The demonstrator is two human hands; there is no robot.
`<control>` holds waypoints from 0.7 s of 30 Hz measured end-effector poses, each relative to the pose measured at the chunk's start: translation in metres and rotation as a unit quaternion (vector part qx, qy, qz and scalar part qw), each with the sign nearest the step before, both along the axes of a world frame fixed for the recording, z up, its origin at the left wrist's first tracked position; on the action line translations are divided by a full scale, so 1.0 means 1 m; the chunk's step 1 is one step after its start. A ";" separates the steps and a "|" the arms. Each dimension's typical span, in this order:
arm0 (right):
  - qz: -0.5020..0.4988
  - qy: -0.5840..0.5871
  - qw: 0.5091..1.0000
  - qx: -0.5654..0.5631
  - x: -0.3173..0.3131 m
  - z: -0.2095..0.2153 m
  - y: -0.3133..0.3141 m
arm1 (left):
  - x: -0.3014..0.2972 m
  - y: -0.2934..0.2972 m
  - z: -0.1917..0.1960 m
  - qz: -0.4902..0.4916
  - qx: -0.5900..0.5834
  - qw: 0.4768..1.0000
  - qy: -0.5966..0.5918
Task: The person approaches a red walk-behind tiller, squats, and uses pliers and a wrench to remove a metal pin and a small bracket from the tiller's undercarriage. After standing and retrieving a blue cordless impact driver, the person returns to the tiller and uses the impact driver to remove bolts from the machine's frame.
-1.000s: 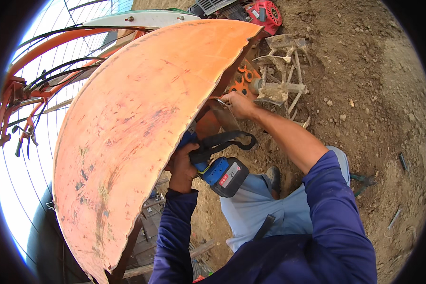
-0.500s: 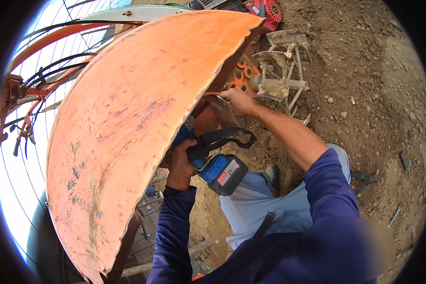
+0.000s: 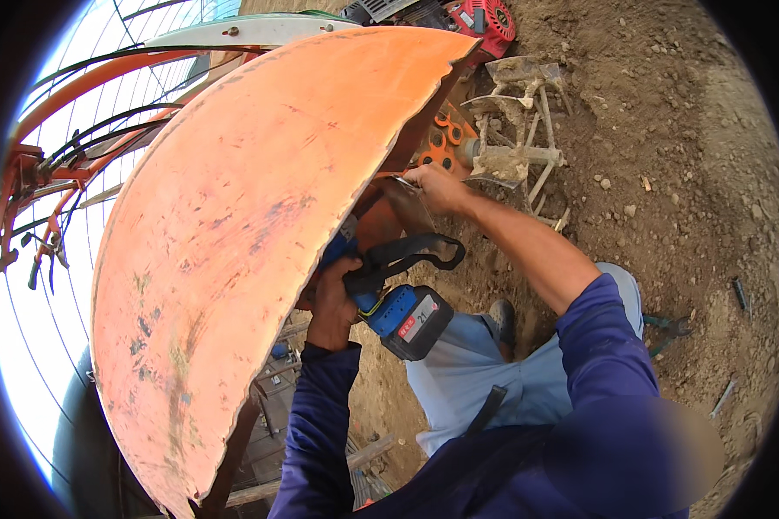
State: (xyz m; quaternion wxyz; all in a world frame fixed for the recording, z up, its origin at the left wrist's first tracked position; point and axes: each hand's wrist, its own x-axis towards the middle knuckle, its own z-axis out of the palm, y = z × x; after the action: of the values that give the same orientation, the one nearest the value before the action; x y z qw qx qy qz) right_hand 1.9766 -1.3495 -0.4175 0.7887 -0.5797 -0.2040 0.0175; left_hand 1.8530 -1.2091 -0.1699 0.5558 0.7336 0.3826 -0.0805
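A large curved orange guard [image 3: 234, 225], scratched and ragged along its edge, fills the left and middle of the head view. Below that edge my left hand [image 3: 331, 303] is wrapped around the grip of a blue cordless power tool [image 3: 396, 311] with a black battery and a dangling black strap [image 3: 420, 252]. The tool's front end is hidden under the guard. Farther up the edge, my right hand [image 3: 439, 188] is closed, its fingertips pinching a thin, shiny metal piece [image 3: 404, 182] against the guard's underside. I cannot tell what kind of piece it is.
A muddy metal cage wheel [image 3: 524, 130] stands beyond my right hand, near a red engine part [image 3: 491, 28]. Pliers-like tool [image 3: 666, 333] and a metal rod [image 3: 722, 398] lie on the soil [image 3: 640, 130] at right. Orange handlebars with cables [image 3: 52, 177] are at left.
The orange guard and the handlebars have shifted slightly to the right and down against the ground. Both hands keep nearly the same places and grips.
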 end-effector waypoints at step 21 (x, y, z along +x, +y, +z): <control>0.038 0.101 0.988 -0.109 -0.001 0.012 -0.008 | -0.006 -0.008 0.012 0.048 0.051 0.998 0.003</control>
State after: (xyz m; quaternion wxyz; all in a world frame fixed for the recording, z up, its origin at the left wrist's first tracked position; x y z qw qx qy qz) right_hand 1.9755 -1.3578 -0.4056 0.7363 -0.6490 -0.1426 0.1281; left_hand 1.8472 -1.2173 -0.1574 0.5195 0.7415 0.4230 -0.0361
